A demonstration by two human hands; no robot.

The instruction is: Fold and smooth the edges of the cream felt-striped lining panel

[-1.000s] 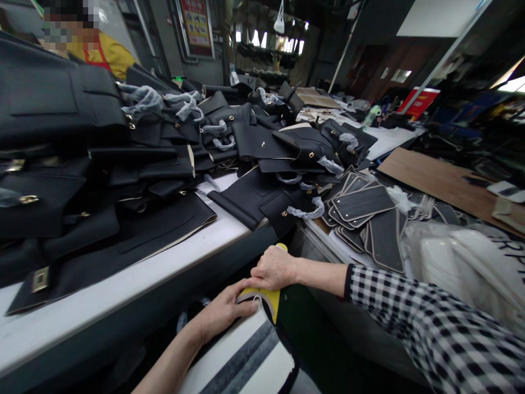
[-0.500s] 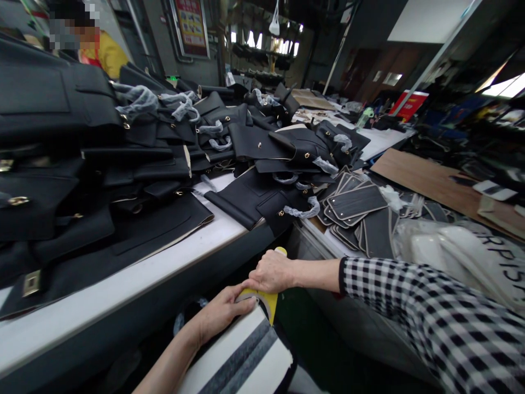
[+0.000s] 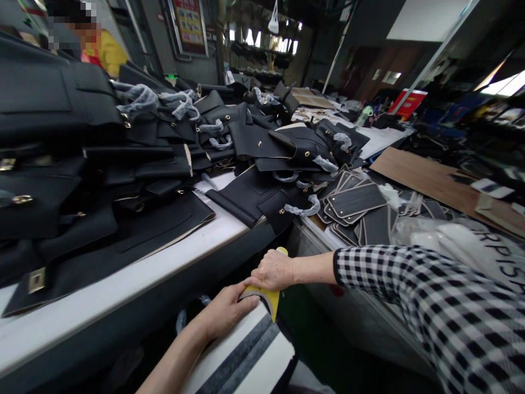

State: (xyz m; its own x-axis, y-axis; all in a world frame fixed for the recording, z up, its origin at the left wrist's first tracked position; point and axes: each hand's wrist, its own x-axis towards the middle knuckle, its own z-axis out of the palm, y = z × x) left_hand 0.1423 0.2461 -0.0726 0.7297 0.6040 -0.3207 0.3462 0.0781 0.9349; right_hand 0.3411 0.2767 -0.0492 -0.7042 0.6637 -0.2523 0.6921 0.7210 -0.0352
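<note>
My right hand [image 3: 273, 271] is closed in a fist round a yellow tool [image 3: 270, 300]. Its rounded end sticks out above the fist, and a broad curved part with a pointed corner spreads below. The curved part meets the near corner area of a white panel [image 3: 262, 358] with dark grey stripes and a black edge. My left hand [image 3: 229, 312] grips that panel by its upper left edge, thumb on top, the other fingers partly hidden. Its fingertips reach the yellow tool, right beside the right fist. The panel's lower end runs out of view.
Black leather bag pieces [image 3: 164, 219] with gold clasps and plastic-wrapped handles are heaped on a white table [image 3: 217, 238]. Dark flat panels with pale edges [image 3: 356, 200] are stacked at right, near a clear plastic bag [image 3: 443, 235]. A person in yellow [image 3: 110, 54] is at far left.
Both hands stay on the panel and the tool, with only a very slight shift. My right forearm and sleeve sit a little higher, and the view has tilted slightly.
</note>
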